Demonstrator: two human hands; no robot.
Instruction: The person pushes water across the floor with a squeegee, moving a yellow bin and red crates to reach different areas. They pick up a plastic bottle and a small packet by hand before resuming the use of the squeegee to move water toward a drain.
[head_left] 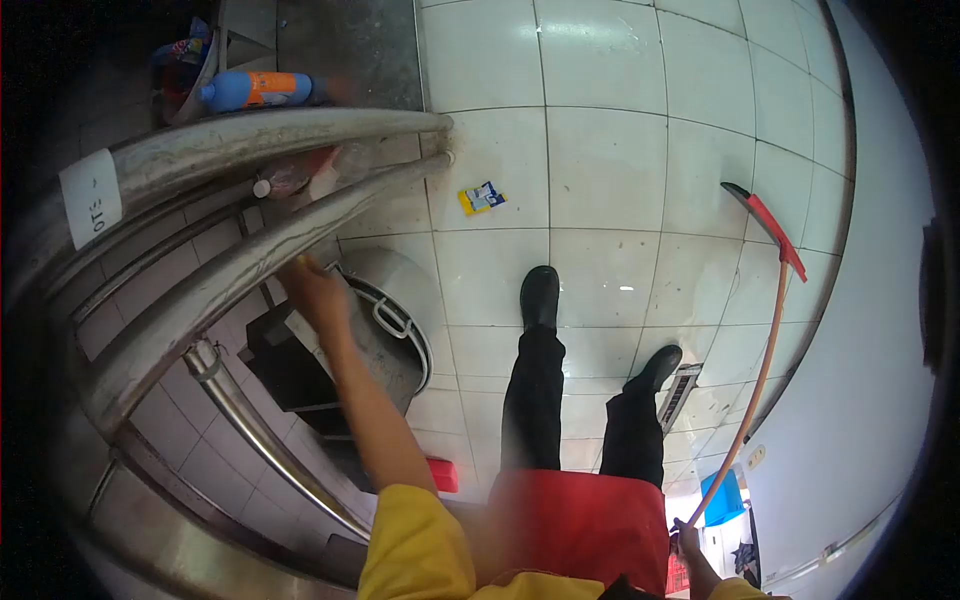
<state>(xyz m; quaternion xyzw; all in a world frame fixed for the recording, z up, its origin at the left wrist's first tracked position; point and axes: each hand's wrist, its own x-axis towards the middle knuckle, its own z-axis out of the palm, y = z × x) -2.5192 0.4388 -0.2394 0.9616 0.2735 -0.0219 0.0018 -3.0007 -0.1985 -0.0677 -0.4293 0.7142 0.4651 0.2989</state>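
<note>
My right hand [686,541] is wrapped round the end of the long handle of a floor squeegee [768,335]. The red squeegee head with its dark rubber blade rests on the tiles at the right. My left hand [314,292] reaches to the lower metal rail [290,240] of a rack, over a black box-like object [285,355]. Its fingers are mostly hidden at the rail, and I cannot tell what they hold. Close beside it stands a large metal pot [425,345] with a loop handle. A yellow and blue wrapper [482,198] lies ahead on the floor.
A blue bottle [262,90] with an orange label lies behind the upper rail [270,128]; a clear bottle [290,178] shows between the rails. A floor drain [680,397] is by my right boot [660,368]. The white wall [860,400] bounds the right. A blue crate [725,498] stands behind.
</note>
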